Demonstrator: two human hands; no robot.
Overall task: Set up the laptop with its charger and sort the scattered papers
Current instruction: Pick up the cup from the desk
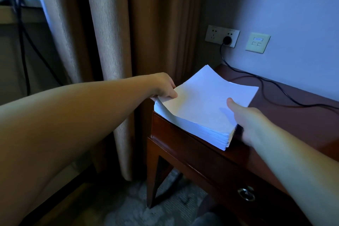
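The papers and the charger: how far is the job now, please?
Done: a black plug sits in the wall socket, and its cable runs across the desk. The papers already form one stack at the desk corner. In hand: the left hand and right hand grip the stack's sides. Left: no laptop is in view, so I cannot tell.

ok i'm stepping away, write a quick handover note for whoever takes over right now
Left hand: pinches the far left corner of the paper stack, lifting the top sheets.
Right hand: grips the stack's near right edge, thumb on top.
Stack sits on the left corner of the wooden desk, overhanging its end a little.
Charger cable is plugged into the wall socket and runs off to the right across the desk.
Laptop is out of view.
Left: square up the papers, confirm the laptop hookup.
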